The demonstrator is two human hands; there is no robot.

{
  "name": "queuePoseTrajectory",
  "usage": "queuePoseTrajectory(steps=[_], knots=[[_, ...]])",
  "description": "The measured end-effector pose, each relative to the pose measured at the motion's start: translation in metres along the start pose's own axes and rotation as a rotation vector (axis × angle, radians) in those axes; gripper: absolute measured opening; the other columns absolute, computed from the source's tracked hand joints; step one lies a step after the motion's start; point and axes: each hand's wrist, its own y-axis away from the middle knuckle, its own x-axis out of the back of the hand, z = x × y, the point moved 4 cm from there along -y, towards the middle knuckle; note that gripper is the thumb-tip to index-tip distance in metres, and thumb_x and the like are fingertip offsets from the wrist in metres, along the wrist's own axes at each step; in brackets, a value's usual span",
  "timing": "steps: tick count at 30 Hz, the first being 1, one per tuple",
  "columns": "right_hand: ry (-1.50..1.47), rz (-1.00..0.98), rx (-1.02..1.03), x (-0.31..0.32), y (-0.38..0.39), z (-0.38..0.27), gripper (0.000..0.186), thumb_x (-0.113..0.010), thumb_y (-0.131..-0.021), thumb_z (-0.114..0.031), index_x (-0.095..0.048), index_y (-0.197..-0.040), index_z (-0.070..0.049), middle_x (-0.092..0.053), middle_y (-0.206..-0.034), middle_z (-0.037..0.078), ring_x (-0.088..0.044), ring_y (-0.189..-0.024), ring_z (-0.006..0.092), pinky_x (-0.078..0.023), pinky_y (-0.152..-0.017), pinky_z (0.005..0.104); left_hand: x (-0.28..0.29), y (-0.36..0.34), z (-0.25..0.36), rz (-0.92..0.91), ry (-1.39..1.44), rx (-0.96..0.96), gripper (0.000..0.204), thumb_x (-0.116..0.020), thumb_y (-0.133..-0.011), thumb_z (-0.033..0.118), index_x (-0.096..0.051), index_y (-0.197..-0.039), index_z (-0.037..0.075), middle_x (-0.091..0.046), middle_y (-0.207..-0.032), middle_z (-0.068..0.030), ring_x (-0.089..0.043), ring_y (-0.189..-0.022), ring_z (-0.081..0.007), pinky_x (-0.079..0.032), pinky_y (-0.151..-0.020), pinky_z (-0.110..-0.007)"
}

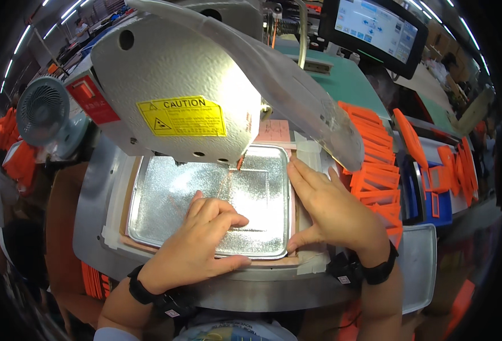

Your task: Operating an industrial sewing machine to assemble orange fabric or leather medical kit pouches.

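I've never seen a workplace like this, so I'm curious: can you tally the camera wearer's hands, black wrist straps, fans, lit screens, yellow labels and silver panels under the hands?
Left hand and right hand: 2
Black wrist straps: 2
Fan: 1
Lit screen: 1
Yellow label: 1
Silver panel: 1
Total: 8

Bright strip lights (pixel 470 32) line the ceiling at far left and far right. A pale green fan (pixel 42 111) stands at left; a green counter (pixel 347 79) spreads out far right.
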Motion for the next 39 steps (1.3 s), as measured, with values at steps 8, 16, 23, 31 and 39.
queuePoseTrajectory(steps=[8, 16, 23, 31, 39], knots=[[-0.015, 0.014, 0.014, 0.002, 0.001, 0.0, 0.136, -0.089, -0.054, -0.056, -0.02, -0.153, 0.008, -0.029, -0.157, 0.025, -0.034, -0.143, 0.0432, -0.023, -0.116, 0.0663, 0.001, 0.0, 0.002, 0.01, -0.016, -0.018, 0.056, -0.085, -0.074, 0.032, -0.063, -0.119, 0.006, -0.053, -0.118, -0.0102, -0.05, -0.12, -0.0303, -0.013, -0.121, -0.059], [0.01, -0.017, 0.016, 0.001, 0.001, 0.004, 0.135, -0.085, -0.056, -0.063, -0.022, -0.152, 0.008, -0.031, -0.156, 0.026, -0.035, -0.143, 0.0421, -0.021, -0.116, 0.0669, 0.001, 0.002, 0.0, 0.029, 0.008, -0.042, 0.054, -0.085, -0.075, 0.033, -0.065, -0.116, 0.005, -0.053, -0.117, -0.0095, -0.049, -0.118, -0.032, -0.019, -0.118, -0.056], [0.058, 0.033, 0.059, 0.001, 0.002, 0.004, 0.13, -0.088, -0.058, -0.057, -0.024, -0.15, 0.008, -0.039, -0.149, 0.028, -0.037, -0.142, 0.0402, -0.025, -0.112, 0.067, -0.001, 0.003, -0.002, 0.031, -0.014, -0.084, 0.057, -0.084, -0.078, 0.036, -0.065, -0.12, 0.003, -0.052, -0.12, -0.0116, -0.049, -0.12, -0.0345, -0.022, -0.117, -0.06], [0.114, -0.032, 0.079, 0.005, -0.002, 0.0, 0.136, -0.084, -0.062, -0.064, -0.016, -0.152, 0.012, -0.03, -0.154, 0.032, -0.031, -0.145, 0.0433, -0.021, -0.115, 0.0652, -0.003, 0.007, 0.0, 0.033, -0.092, -0.117, 0.059, -0.077, -0.085, 0.038, -0.06, -0.127, 0.0, -0.052, -0.124, -0.0163, -0.05, -0.122, -0.0349, -0.023, -0.116, -0.063], [0.078, -0.078, 0.059, 0.004, -0.004, 0.001, 0.136, -0.085, -0.062, -0.061, -0.014, -0.151, 0.013, -0.027, -0.156, 0.033, -0.033, -0.143, 0.0453, -0.027, -0.114, 0.0611, 0.002, 0.011, 0.0, -0.098, -0.296, -0.216, 0.054, -0.067, -0.092, 0.036, -0.055, -0.133, 0.002, -0.051, -0.134, -0.0187, -0.045, -0.134, -0.0356, -0.031, -0.109, -0.065]])
